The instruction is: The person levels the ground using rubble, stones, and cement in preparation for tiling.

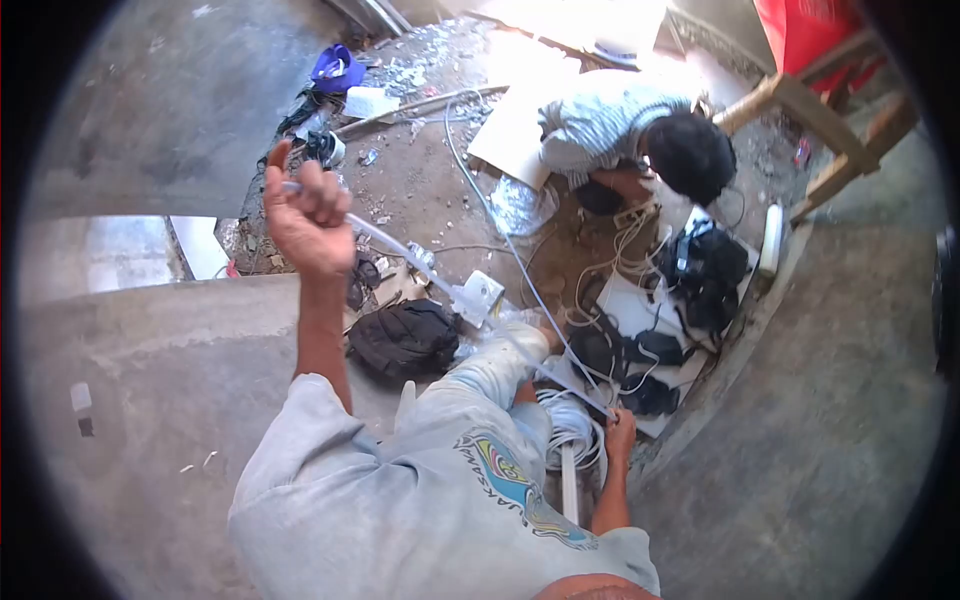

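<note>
A long white cable (pixel 400 250) runs taut and slanting across my body between my two hands. My left hand (pixel 312 215) is raised at the left, its fingers curled around one part of the cable and slightly blurred. Low at the right, my right hand (pixel 620 428) is closed on the other part of it, beside my hip. A thinner blue-grey cable (pixel 510 245) comes down from the far floor and reaches my right hand as well. Just left of that hand lies a coil of white cable (pixel 570 432).
A co-worker (pixel 625 130) crouches ahead over loose wires (pixel 630 235). Black bags (pixel 705 270) lie on a white board at the right. A dark backpack (pixel 405 338) sits by my legs. A wooden frame (pixel 825 130) stands at the upper right, a blue cap (pixel 337 68) at the upper left.
</note>
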Tool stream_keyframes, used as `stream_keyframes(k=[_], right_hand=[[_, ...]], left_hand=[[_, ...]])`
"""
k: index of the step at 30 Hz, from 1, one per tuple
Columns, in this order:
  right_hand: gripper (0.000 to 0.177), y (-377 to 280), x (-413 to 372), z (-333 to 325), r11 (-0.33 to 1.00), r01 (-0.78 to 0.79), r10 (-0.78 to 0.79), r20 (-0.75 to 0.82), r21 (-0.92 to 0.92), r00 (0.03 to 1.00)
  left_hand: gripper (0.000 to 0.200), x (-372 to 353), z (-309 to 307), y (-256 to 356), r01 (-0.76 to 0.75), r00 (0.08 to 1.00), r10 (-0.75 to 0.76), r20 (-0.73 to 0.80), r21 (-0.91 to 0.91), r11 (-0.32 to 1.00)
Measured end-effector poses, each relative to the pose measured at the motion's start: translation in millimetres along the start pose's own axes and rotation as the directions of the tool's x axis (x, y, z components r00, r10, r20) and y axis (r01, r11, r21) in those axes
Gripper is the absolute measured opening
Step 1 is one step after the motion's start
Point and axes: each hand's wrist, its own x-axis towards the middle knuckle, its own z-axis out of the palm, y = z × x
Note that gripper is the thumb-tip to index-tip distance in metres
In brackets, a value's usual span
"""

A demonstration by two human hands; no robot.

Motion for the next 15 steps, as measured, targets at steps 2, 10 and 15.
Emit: stream_keyframes(k=[2, 10, 15], right_hand=[[0.013, -3.5, 19.7, -12.2, 0.996, 0.082, -0.079, 0.073, -0.038, 0.994], [0.015, -264.2, 132.5, -7.8, 0.807, 0.575, -0.514, 0.319, -0.134, 0.796], [0.007, -500.3, 219.4, 28.0, 0.441, 0.895, -0.877, 0.178, -0.073, 0.447]], left_hand=[[0.03, 14.0, -17.6, 33.1, -0.101, 0.991, 0.107, -0.085, 0.07, 0.992], [0.038, 33.0, -135.5, 133.2, -0.379, 0.806, 0.539, -0.244, 0.487, 0.787], [0.04, 0.9, -198.8, 207.2, -0.356, 0.586, 0.736, -0.339, 0.708, 0.609]])
